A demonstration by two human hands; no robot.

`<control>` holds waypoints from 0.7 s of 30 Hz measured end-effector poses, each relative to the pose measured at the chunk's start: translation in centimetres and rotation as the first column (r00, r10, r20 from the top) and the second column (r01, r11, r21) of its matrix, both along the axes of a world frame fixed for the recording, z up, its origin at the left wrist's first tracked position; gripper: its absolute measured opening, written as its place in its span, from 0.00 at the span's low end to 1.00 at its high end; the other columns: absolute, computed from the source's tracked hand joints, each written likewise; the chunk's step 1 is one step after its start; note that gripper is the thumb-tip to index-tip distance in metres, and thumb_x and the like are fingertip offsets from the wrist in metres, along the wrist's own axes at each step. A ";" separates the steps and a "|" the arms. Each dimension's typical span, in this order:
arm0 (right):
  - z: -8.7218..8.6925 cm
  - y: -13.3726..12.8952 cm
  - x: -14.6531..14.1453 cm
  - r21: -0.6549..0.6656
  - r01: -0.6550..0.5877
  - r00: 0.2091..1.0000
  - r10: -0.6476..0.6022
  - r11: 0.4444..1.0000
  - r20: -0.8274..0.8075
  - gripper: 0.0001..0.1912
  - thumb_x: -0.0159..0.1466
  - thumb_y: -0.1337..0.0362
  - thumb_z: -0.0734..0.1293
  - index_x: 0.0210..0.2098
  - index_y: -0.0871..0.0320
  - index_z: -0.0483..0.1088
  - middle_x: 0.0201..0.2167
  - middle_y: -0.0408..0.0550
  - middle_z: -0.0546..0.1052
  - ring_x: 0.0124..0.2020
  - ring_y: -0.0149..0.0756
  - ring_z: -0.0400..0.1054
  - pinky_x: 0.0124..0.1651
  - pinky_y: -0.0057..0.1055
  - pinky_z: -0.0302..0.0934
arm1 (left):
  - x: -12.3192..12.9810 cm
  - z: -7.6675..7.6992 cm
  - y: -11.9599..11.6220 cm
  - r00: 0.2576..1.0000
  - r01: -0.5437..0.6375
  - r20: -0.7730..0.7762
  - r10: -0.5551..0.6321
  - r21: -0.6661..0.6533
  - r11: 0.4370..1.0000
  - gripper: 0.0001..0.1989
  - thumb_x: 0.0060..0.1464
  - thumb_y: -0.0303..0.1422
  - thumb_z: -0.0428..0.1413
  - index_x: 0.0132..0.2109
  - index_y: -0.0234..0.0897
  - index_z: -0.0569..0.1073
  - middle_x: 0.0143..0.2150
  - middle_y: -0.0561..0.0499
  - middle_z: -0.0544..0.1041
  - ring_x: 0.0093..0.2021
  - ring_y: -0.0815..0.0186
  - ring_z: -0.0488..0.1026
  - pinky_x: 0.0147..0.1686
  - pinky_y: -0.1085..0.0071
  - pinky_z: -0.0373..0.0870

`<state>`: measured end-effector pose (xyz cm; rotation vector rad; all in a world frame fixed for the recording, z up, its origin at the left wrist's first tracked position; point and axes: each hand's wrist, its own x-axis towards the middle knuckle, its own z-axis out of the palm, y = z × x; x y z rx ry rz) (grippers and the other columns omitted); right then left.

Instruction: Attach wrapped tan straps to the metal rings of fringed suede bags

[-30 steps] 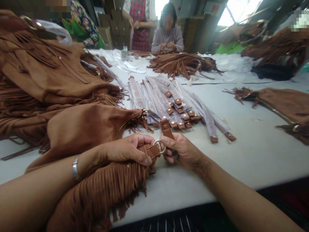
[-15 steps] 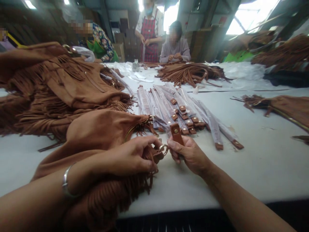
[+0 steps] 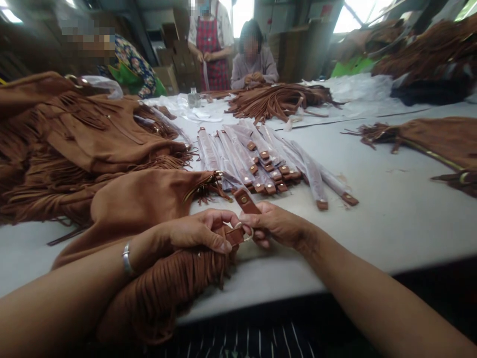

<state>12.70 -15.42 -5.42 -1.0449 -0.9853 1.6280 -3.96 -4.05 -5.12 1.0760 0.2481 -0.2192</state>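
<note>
Brown fringed bag [image 3: 179,276]: left hand [image 3: 203,231] pinching | strap [image 3: 247,203]: right hand [image 3: 279,223] gripping | plastic sleeves [image 3: 310,166]: straps [image 3: 322,205] inside

One held strap [image 3: 246,202]; one held ring [image 3: 252,233]; one silver bracelet [image 3: 126,257].

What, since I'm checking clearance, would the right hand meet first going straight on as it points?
Likely the metal ring, then its leather tab in the left hand; depth leaves present contact unclear.

Brn fringed bag [image 3: 167,278], tab [image 3: 234,237] w/ metal ring [image 3: 252,232]; brn strap [image 3: 250,206] w/ rnd snap [image 3: 244,200], top tilted L, nr ring.
</note>
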 end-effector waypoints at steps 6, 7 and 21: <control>-0.3 0.1 0.8 0.033 0.101 0.990 -0.104 0.994 0.097 0.17 0.61 0.53 0.65 0.29 0.64 0.66 0.16 0.39 0.65 0.13 0.20 0.56 0.15 0.16 0.48 | -0.2 -0.2 1.0 0.998 -0.059 -0.011 0.058 -0.081 0.995 0.18 0.40 0.22 0.61 0.41 0.34 0.67 0.31 0.53 0.70 0.31 0.71 0.69 0.33 0.74 0.65; -0.3 0.1 0.7 0.038 0.087 0.990 -0.090 0.996 0.110 0.16 0.60 0.54 0.66 0.29 0.64 0.66 0.16 0.39 0.65 0.13 0.20 0.55 0.15 0.16 0.48 | -0.3 -0.3 1.1 0.998 -0.061 -0.018 0.060 -0.087 0.994 0.18 0.40 0.21 0.61 0.40 0.34 0.67 0.31 0.53 0.70 0.31 0.70 0.70 0.33 0.74 0.65; -0.6 0.6 1.3 0.045 0.013 0.998 -0.016 0.999 0.066 0.18 0.61 0.54 0.65 0.26 0.64 0.66 0.15 0.40 0.66 0.13 0.21 0.57 0.15 0.16 0.51 | -0.1 -1.2 1.5 0.999 -0.026 -0.048 0.018 -0.168 0.985 0.21 0.37 0.23 0.63 0.39 0.34 0.63 0.28 0.54 0.70 0.29 0.69 0.71 0.28 0.74 0.65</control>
